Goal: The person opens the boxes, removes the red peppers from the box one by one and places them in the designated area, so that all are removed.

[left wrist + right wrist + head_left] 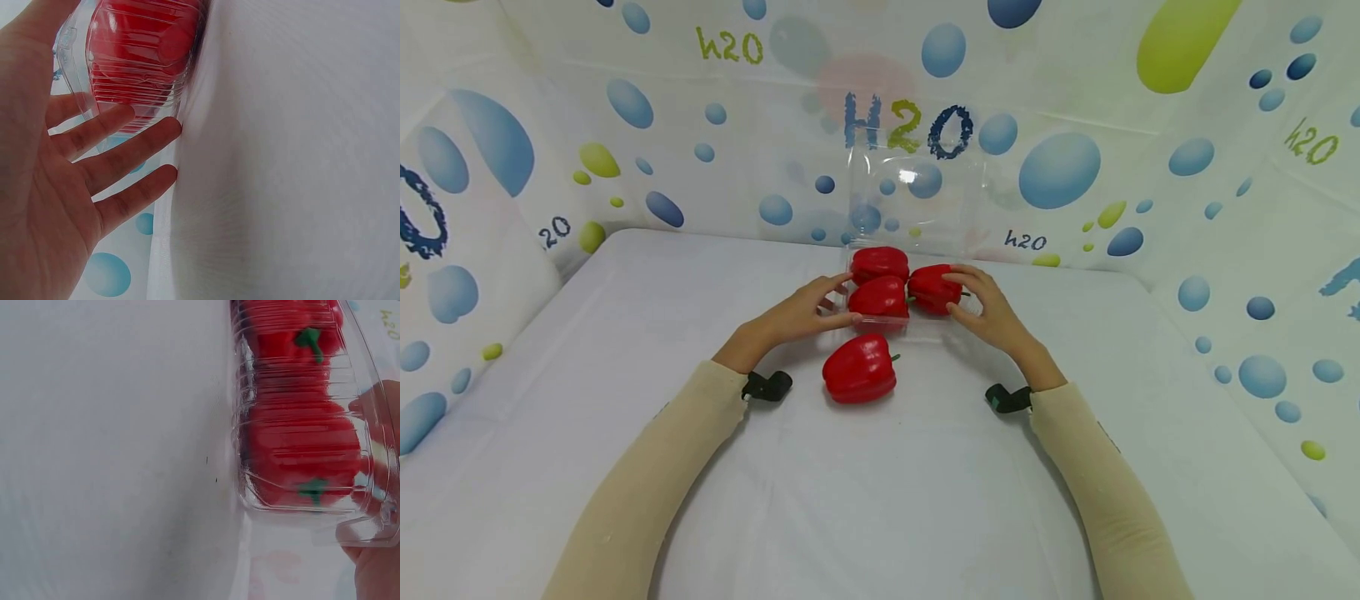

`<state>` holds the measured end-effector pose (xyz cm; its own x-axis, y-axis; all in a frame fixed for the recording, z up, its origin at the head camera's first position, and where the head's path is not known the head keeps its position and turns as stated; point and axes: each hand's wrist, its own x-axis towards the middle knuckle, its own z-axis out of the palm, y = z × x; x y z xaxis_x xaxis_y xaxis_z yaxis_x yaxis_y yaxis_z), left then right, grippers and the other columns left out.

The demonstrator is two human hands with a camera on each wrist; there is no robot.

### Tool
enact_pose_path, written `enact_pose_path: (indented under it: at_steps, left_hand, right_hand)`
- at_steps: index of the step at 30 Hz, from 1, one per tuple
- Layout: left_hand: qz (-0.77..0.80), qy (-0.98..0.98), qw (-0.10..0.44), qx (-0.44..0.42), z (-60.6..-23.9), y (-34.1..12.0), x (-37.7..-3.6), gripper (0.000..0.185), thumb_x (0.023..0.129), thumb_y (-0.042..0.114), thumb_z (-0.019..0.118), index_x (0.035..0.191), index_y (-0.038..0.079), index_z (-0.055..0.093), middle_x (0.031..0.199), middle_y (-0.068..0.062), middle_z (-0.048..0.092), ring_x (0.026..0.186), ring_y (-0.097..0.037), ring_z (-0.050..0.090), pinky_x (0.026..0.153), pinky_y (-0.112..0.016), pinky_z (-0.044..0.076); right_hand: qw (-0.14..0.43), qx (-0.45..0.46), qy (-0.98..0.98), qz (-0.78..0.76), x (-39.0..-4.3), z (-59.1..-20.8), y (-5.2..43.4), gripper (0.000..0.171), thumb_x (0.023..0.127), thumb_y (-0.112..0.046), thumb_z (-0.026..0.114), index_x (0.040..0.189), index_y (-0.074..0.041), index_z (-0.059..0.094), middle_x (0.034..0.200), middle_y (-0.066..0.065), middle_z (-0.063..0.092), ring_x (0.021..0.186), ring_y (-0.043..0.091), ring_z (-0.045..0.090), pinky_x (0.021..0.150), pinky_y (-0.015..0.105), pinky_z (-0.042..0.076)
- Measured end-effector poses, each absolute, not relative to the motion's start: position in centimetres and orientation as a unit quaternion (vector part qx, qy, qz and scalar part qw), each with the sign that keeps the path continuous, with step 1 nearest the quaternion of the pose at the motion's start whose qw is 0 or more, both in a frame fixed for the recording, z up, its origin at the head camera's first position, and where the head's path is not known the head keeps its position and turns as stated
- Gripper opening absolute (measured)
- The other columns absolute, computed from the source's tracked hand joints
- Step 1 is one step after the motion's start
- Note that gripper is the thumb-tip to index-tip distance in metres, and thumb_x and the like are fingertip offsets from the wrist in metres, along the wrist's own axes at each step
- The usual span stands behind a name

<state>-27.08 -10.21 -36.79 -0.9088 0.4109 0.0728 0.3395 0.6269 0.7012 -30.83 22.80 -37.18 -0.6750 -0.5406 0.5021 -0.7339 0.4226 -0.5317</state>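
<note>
From the head view I see a clear plastic clamshell tray (pixel 917 321) near the tabletop's (pixel 625 333) far edge, holding three red bell peppers (pixel 880 297); a fourth red pepper (pixel 860 368) lies just outside. My left hand (pixel 805 312) steadies it with straight fingers, while my right hand (pixel 988 310) curls round the inside right-hand pepper (pixel 934 288). At the left wrist, extended fingers (pixel 119 159) rest against the tray wall (pixel 134 75). At the right wrist, fingertips (pixel 375 406) show behind the ribbed plastic (pixel 300 444).

Four bell peppers are glossy red with green stems: three sit in the clear container (pixel 917 250), and the near pepper (pixel 860 368) lies on the plain white tablecloth (pixel 880 500). The container is colourless and see-through, ribbed on its walls. The backdrop (pixel 1075 100) is white, patterned with pale and dark blue bubbles, lime-green blobs, and "H2O" lettering in blue and green. Both sleeves (pixel 647 475) are cream beige, with black wrist mounts (pixel 767 386).
</note>
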Motion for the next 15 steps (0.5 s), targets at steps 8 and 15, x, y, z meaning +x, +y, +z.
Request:
enact_pose_path:
  at_steps: [8,15]
  left_hand:
    - [0.377,0.902,0.044,0.206,-36.77,-10.14,-26.98,0.086,0.087,0.035,0.071,0.155,0.013,0.023,0.143,-0.016,0.043,0.123,-0.035,0.051,0.093,-0.047,0.053]
    - [0.378,0.901,0.044,0.208,-36.91,-10.10,-27.12,0.087,0.087,0.035,0.071,0.155,0.012,0.023,0.143,-0.017,0.042,0.123,-0.035,0.051,0.094,-0.047,0.052]
  right_hand:
    - [0.084,0.336,-0.871,0.348,-31.08,-37.23,22.47,0.057,0.094,-0.007,0.060,0.147,-0.004,0.040,0.156,0.022,0.025,0.144,0.037,0.023,0.113,0.057,0.028]
    - [0.053,0.319,-0.875,0.360,-30.77,-37.17,22.59,0.058,0.095,-0.010,0.059,0.148,-0.004,0.036,0.159,0.020,0.020,0.143,0.037,0.025,0.111,0.056,0.032]
